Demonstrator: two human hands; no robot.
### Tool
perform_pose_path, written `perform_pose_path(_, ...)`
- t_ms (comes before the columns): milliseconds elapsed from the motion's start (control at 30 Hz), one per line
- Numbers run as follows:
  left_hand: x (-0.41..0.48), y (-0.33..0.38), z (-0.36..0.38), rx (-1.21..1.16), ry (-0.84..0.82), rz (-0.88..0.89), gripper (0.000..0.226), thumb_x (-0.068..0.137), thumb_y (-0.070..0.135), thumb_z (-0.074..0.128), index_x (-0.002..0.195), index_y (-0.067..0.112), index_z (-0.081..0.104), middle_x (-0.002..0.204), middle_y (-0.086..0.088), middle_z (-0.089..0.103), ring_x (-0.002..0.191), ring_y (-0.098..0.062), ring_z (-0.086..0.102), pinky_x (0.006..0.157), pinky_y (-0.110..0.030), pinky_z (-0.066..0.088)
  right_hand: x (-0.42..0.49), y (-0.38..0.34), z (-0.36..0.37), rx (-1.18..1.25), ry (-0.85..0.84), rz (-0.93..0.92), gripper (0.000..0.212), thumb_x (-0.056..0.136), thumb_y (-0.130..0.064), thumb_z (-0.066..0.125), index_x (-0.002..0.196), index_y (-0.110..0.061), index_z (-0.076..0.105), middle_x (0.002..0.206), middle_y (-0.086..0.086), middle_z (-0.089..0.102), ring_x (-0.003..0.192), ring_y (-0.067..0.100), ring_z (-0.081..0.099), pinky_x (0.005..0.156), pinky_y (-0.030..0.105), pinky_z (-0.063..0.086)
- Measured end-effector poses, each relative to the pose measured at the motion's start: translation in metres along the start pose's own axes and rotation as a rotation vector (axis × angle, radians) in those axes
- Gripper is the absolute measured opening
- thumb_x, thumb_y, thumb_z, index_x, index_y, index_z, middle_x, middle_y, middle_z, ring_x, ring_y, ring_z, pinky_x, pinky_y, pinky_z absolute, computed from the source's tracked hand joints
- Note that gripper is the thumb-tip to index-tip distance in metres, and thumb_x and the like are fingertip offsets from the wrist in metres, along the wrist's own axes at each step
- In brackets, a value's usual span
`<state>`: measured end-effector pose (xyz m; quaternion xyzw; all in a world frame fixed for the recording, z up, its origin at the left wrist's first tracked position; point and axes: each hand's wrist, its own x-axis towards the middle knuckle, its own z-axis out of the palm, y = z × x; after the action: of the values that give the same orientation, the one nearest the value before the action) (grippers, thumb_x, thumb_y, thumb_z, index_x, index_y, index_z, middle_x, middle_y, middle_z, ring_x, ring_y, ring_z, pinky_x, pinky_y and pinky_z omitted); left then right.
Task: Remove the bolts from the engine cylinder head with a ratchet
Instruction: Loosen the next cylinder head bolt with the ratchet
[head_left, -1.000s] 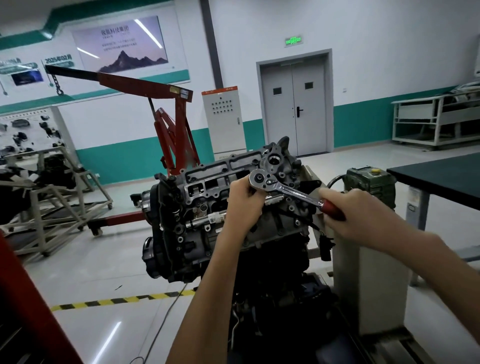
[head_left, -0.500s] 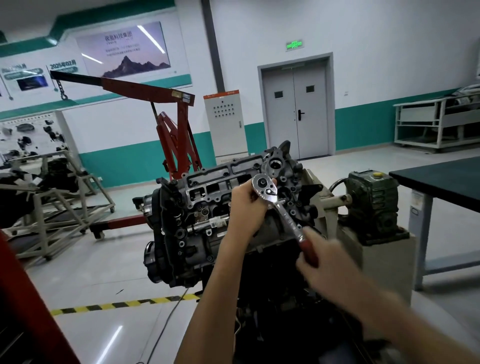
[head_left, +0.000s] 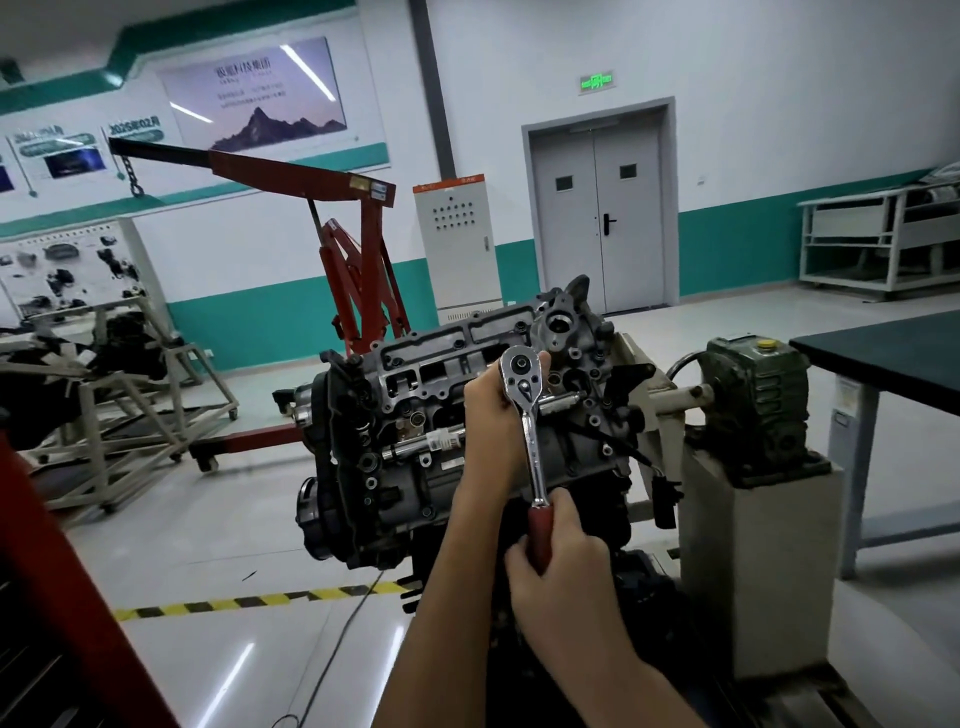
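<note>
chrome ratchet (head_left: 531, 415), red grip; rough grey cast cylinder head (head_left: 441, 364).

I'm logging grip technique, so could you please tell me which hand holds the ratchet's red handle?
The right hand, lower in view, grips the red handle; the left hand wraps the ratchet head up on the engine.

Left of your right hand's (head_left: 561, 571) grip on the ratchet (head_left: 532, 441), your left forearm (head_left: 457, 545) crosses close, with open floor (head_left: 234, 545) beyond it. Right of the grip, the grey pedestal (head_left: 753, 571) and green gearbox (head_left: 753, 395) stand near. Above it, the cylinder head (head_left: 441, 374) blocks.
</note>
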<state>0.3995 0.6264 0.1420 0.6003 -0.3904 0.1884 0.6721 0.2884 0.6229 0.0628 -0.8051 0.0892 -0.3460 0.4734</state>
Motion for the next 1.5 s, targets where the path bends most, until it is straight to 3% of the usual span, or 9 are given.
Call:
perform_pose_path(200, 0.009, -0.003, -0.007, 0.055, -0.11, -0.048, 0.048, 0.089, 0.0, 0.06, 0.051, 0.029, 0.055, 0.048, 0.017, 0.047, 0.048, 0.001, 0.036, 0.05, -0.014, 0.032, 0.06, 0.009, -0.118, -0.561, -0.214, -0.272, 0.028, 0.082, -0.012, 0.06, 0.105, -0.025, 0.047, 0.066, -0.002, 0.053, 0.052, 0.01, 0.055, 0.054, 0.016, 0.048)
perform_pose_path(300, 0.009, -0.005, -0.006, 0.079, -0.098, -0.052, 0.019, 0.089, 0.0, 0.058, 0.071, -0.006, 0.06, 0.06, -0.004, 0.049, 0.057, -0.011, 0.036, 0.055, -0.026, 0.03, 0.087, 0.004, -0.146, -0.823, -0.188, -0.366, 0.022, 0.083, -0.017, 0.059, 0.103, -0.018, 0.05, 0.065, -0.007, 0.054, 0.057, 0.012, 0.059, 0.057, 0.028, 0.055)
perform_pose_path(467, 0.002, -0.004, 0.006, 0.007, 0.026, -0.027, 0.047, 0.091, 0.012, 0.063, 0.051, 0.034, 0.051, 0.048, 0.017, 0.042, 0.052, 0.001, 0.032, 0.051, -0.017, 0.029, 0.025, 0.015, -0.07, -0.353, 0.023, -0.222, 0.028, 0.078, -0.009, 0.067, 0.099, -0.018, 0.051, 0.057, -0.012, 0.046, 0.046, 0.002, 0.047, 0.048, 0.011, 0.039)
perform_pose_path(633, 0.002, -0.005, 0.004, 0.022, 0.026, -0.004, 0.047, 0.091, 0.015, 0.064, 0.052, 0.032, 0.046, 0.049, 0.017, 0.035, 0.054, -0.001, 0.026, 0.052, -0.018, 0.027, 0.0, 0.001, 0.002, -0.029, 0.024, -0.018, 0.035, 0.083, -0.012, 0.059, 0.115, -0.002, 0.046, 0.062, -0.01, 0.045, 0.052, -0.01, 0.052, 0.045, 0.005, 0.039)
perform_pose_path(800, 0.007, -0.007, -0.002, 0.07, -0.076, -0.021, 0.04, 0.087, 0.0, 0.061, 0.055, 0.023, 0.054, 0.048, 0.018, 0.046, 0.051, 0.003, 0.036, 0.052, -0.018, 0.032, 0.035, 0.016, -0.086, -0.344, -0.144, -0.173, 0.043, 0.079, -0.006, 0.064, 0.119, -0.008, 0.05, 0.06, -0.007, 0.049, 0.046, -0.005, 0.054, 0.048, 0.002, 0.039)
perform_pose_path(933, 0.008, -0.011, -0.009, 0.078, -0.108, -0.055, 0.016, 0.089, -0.003, 0.055, 0.077, -0.013, 0.059, 0.047, 0.014, 0.036, 0.047, -0.002, 0.026, 0.047, -0.02, 0.025, 0.084, 0.008, -0.145, -0.743, -0.205, -0.387, 0.027, 0.081, -0.014, 0.063, 0.099, -0.022, 0.046, 0.062, -0.015, 0.048, 0.052, -0.004, 0.047, 0.046, 0.014, 0.041)
perform_pose_path(1267, 0.0, -0.003, -0.003, 0.024, -0.012, -0.028, 0.054, 0.092, 0.012, 0.063, 0.048, 0.037, 0.043, 0.046, 0.017, 0.037, 0.049, 0.0, 0.03, 0.05, -0.013, 0.027, -0.006, -0.006, 0.007, 0.036, 0.043, -0.054, 0.022, 0.082, -0.007, 0.06, 0.091, -0.017, 0.042, 0.058, -0.009, 0.045, 0.052, -0.007, 0.055, 0.041, 0.004, 0.034)
perform_pose_path(1400, 0.005, -0.004, -0.007, 0.016, -0.048, -0.009, 0.05, 0.091, 0.007, 0.063, 0.052, 0.033, 0.047, 0.048, 0.019, 0.047, 0.052, 0.004, 0.04, 0.055, -0.012, 0.036, 0.01, 0.005, -0.041, -0.17, -0.087, -0.076, 0.047, 0.081, -0.009, 0.062, 0.125, -0.011, 0.047, 0.066, -0.005, 0.048, 0.044, 0.0, 0.047, 0.045, 0.0, 0.034)
perform_pose_path(1500, 0.009, -0.008, -0.009, 0.058, -0.1, -0.018, 0.046, 0.088, -0.003, 0.059, 0.052, 0.023, 0.049, 0.046, 0.017, 0.044, 0.049, 0.001, 0.036, 0.052, -0.016, 0.032, 0.049, 0.006, -0.111, -0.499, -0.221, -0.257, 0.03, 0.078, -0.007, 0.063, 0.104, -0.018, 0.052, 0.061, -0.006, 0.051, 0.05, 0.014, 0.055, 0.053, 0.011, 0.045)
